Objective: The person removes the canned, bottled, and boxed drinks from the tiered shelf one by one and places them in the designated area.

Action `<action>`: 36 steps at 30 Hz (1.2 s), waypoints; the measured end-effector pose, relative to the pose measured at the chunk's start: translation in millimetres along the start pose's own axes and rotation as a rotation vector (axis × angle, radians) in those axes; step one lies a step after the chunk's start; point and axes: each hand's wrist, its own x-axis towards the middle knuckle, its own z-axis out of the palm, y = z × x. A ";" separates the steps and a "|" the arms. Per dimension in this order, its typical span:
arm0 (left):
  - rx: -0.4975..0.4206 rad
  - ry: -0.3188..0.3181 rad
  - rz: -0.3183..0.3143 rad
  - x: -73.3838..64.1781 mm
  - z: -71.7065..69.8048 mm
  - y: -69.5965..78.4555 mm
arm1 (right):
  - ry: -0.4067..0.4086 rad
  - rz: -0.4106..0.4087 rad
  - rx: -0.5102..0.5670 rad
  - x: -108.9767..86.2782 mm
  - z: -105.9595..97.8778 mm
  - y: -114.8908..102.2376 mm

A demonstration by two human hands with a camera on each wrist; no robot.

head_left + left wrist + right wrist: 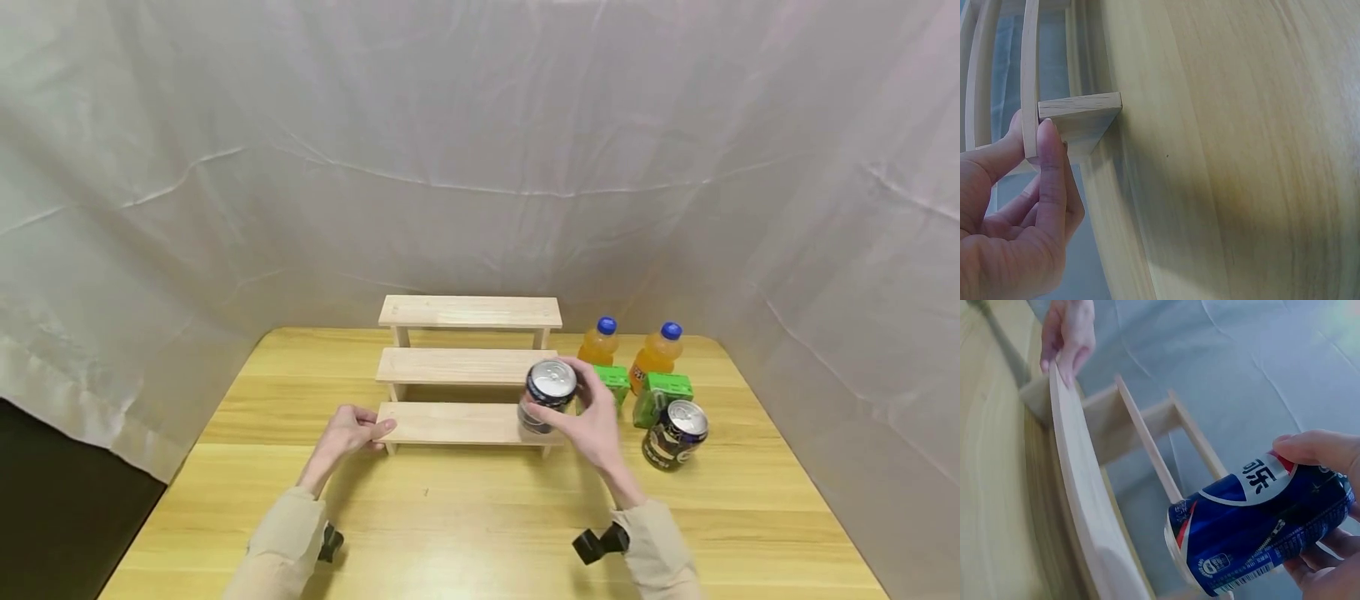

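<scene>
A pale wooden three-step rack [457, 423] stands on the table. My left hand [352, 431] pinches the left end of its lowest step; in the left wrist view, thumb and fingers [1052, 156] lie on either side of the board. My right hand [592, 417] grips a dark soda can [552, 380] at the right end of the lowest step. Seen from the right wrist, the can [1254, 519] is blue with white and red markings, and its bottom is tilted toward the rack. Whether it touches the step cannot be told.
Right of the rack stand two orange drink bottles [657, 354] with blue caps, two green drink cartons [670, 384] and another dark can [676, 435]. A pale cloth [480, 167] hangs behind and around the wooden table [450, 533].
</scene>
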 end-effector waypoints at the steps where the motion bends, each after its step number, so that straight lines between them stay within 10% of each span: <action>1: -0.003 0.002 -0.001 0.7 0.4 -0.1 | 0.023 0.024 -0.009 -1.8 -6.9 2.7; 13: -0.021 0.003 -0.015 1.8 1.7 0.9 | 0.125 0.231 -0.141 -18.1 -63.2 39.6; 36: -0.017 0.012 -0.030 -0.1 1.6 3.6 | 0.032 0.319 -0.201 -23.3 -70.9 70.0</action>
